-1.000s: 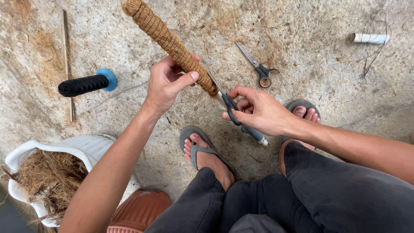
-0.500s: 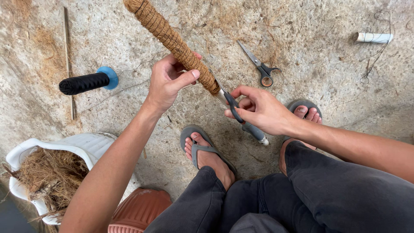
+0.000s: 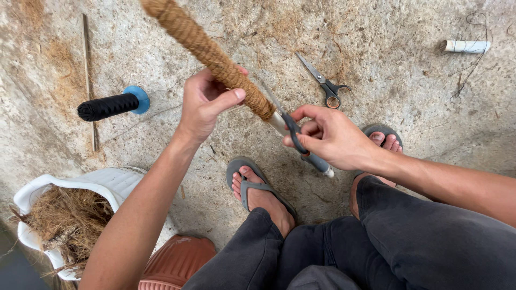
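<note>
The left hand (image 3: pixel 207 104) closes around a coir-wrapped pole (image 3: pixel 207 51), thumb pressed over the fibre near its lower end, so the pole stays steady and angled up toward eleven o'clock. The bare grey core (image 3: pixel 314 160) sticks out past the wrapping toward five o'clock, passing under the right hand (image 3: pixel 330 137). That hand is curled shut on a pair of dark-handled scissors (image 3: pixel 287 121), fingers through the loops, blades pointing at the edge of the wrapping, seemingly to reach the thread there.

Two pairs of scissors are in view: the one in hand and a second pair (image 3: pixel 325 83) lying on the concrete floor (image 3: pixel 392 64) at one o'clock. One spool of black thread (image 3: pixel 110 104) with a blue end lies at nine o'clock, one short white tube (image 3: pixel 466 46) at two o'clock, one thin stick (image 3: pixel 88 80) beside the spool. One white basket (image 3: pixel 107 182) of loose coir sits at seven o'clock, close for refilling. Two sandalled feet rest below.
</note>
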